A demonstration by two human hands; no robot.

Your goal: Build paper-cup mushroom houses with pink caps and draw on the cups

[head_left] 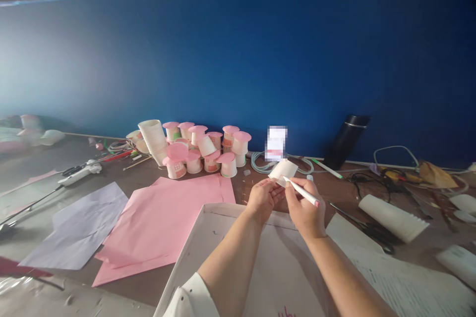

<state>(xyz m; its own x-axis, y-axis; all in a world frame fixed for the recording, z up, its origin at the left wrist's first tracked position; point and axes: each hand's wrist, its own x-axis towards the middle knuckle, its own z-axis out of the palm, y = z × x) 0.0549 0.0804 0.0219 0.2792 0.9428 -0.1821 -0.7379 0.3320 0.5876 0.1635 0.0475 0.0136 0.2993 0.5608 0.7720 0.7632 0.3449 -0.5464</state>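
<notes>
Left hand (263, 197) pinches a small white paper cup (283, 170) up above the desk (44, 193), fingers closed on its side. Right hand (303, 204) grips a white pen (302, 191), its tip against the cup. Pink paper (163, 223) lies to the left, near pink-topped cups (208, 151).
</notes>
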